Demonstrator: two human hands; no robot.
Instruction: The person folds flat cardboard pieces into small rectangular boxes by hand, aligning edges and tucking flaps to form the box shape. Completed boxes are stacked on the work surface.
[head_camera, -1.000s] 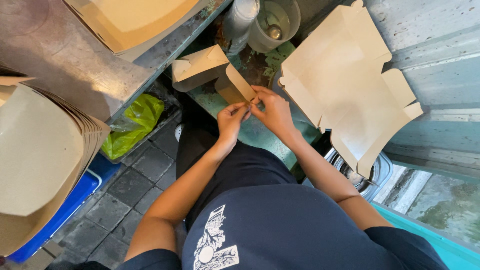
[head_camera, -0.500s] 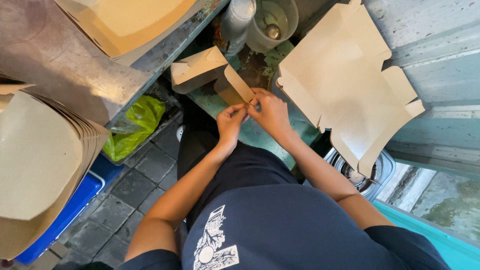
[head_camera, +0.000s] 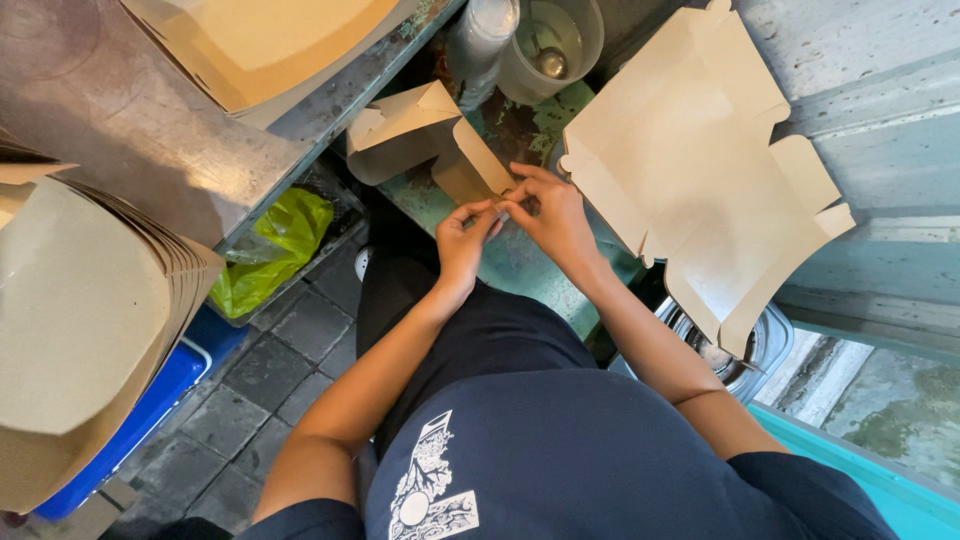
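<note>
1. Little has moved since the earlier frames: both hands stay at the same flap of the half-folded cardboard box (head_camera: 420, 140); the view has shifted only slightly.
2. Left hand (head_camera: 462, 240): fingers pinched together on the edge of the box's tan flap, thumb side up.
3. Right hand (head_camera: 550, 215): fingertips closed on the same flap, touching the left hand's fingertips.
4. Box sits just beyond the grip, up and to the left of it, w/ one end open and tilted.
5. Flat unfolded box blank (head_camera: 700, 170) lies just right of the right hand, near its wrist.
6. Beyond the grip: a plastic tub (head_camera: 585, 40) w/ a metal spoon in it.
7. Far left of the grip: a stack of folded cardboard pieces (head_camera: 80, 320), over a blue crate (head_camera: 150, 410).
8. Green plastic bag (head_camera: 275, 245) lies left of the left forearm, on the lower shelf area.
9. Below the right forearm: a metal pot rim (head_camera: 765, 345), partly hidden.
</note>
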